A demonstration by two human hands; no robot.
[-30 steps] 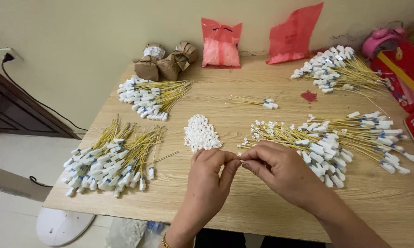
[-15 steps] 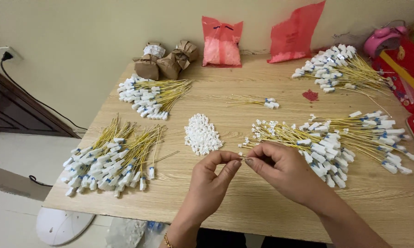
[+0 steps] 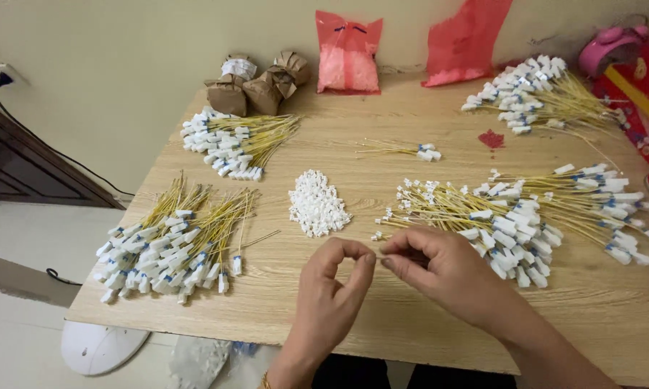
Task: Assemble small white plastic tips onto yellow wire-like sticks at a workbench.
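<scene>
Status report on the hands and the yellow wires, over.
Left hand and right hand meet fingertip to fingertip, pinching something too small to make out. Wire pile lies beside the right hand. Heap of small white pieces just beyond, untouched.

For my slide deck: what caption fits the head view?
Left hand and right hand pinch a thin yellow wire above a wooden table beside small white connectors.

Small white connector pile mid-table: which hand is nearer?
Left. The left hand sits just below the white connector pile, a short gap away. The right hand is further off, below and to the right of it, beside the big wire bundle.
</scene>
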